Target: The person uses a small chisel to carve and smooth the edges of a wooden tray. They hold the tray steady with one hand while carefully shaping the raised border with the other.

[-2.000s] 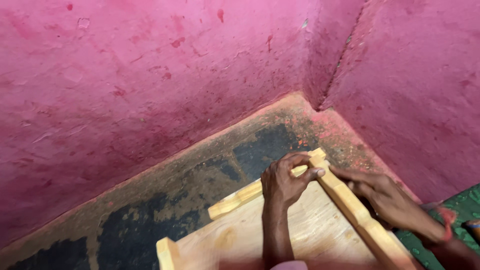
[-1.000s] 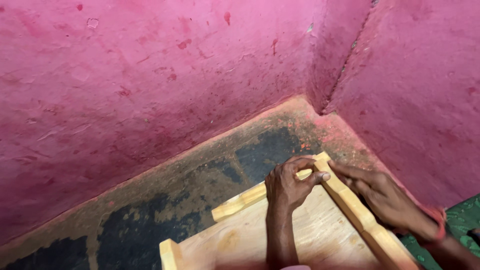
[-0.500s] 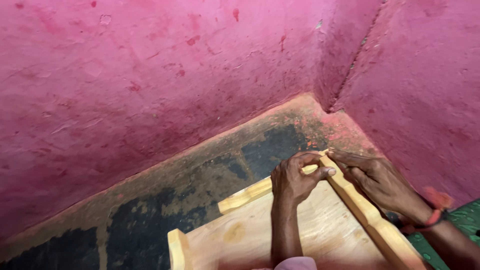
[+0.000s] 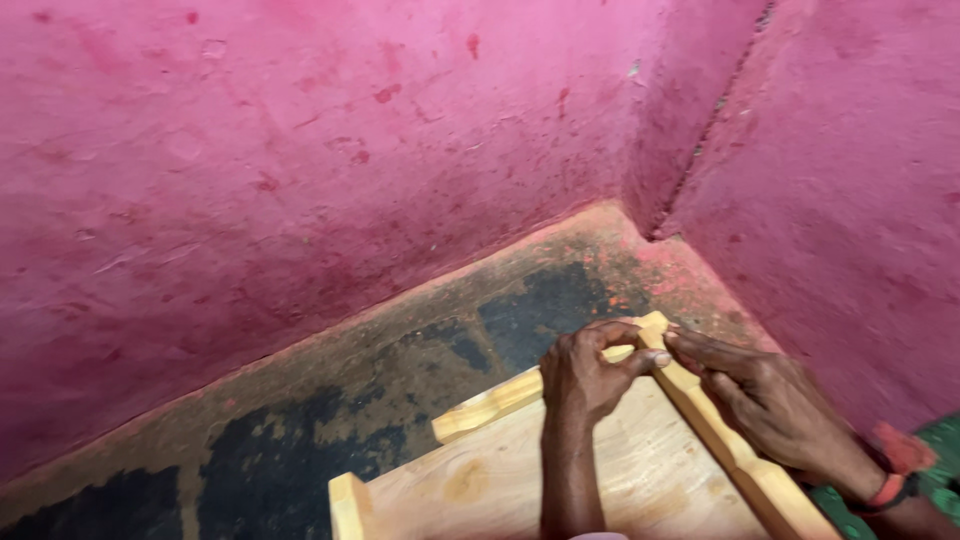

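A light wooden panel with raised edge rails [image 4: 480, 480] lies on the floor at the bottom of the head view. My left hand [image 4: 585, 375] curls over the far rail [image 4: 500, 400] near its right end, fingers pinched at the corner joint [image 4: 655, 330]. My right hand [image 4: 755, 395] lies flat along the right side rail [image 4: 760, 480], its fingertips meeting the same corner. A red band [image 4: 895, 470] circles my right wrist. What the fingers pinch is too small to tell.
Rough pink walls [image 4: 300, 150] meet in a corner [image 4: 690, 150] just beyond the panel. The floor [image 4: 300, 420] is dark, worn and stained with pink. A green patch [image 4: 935, 470] shows at the lower right edge.
The view has shifted a little, so the panel and hands sit lower and further right. Both hands stay at the corner joint, with small finger movements only.
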